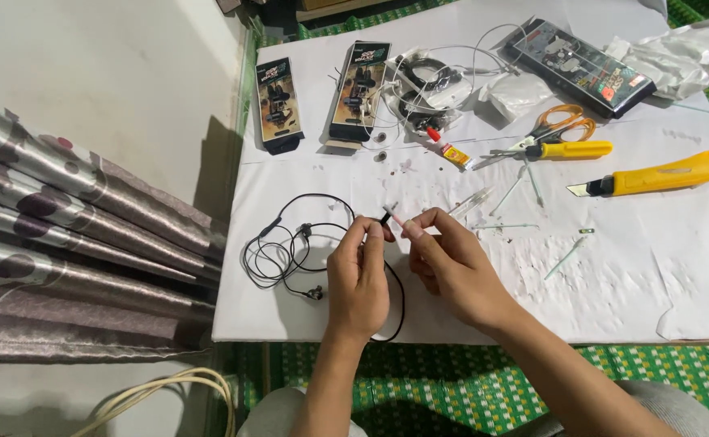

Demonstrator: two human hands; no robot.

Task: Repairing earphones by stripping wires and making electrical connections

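head view caught both hands over the white sheet (613, 307), the left hand (358, 279) and right hand (452, 263) pinching the black earphone cable's plug end (390, 214) (earbuds coiled just left); next likely needs steady fingertip work on that tip

A black cable (290, 251) coils just left of the left hand (357, 283). Beyond the right hand (452, 263) lie a yellow knife (654, 174) and orange-handled scissors (553, 128). Green checked mat (452, 380) below.
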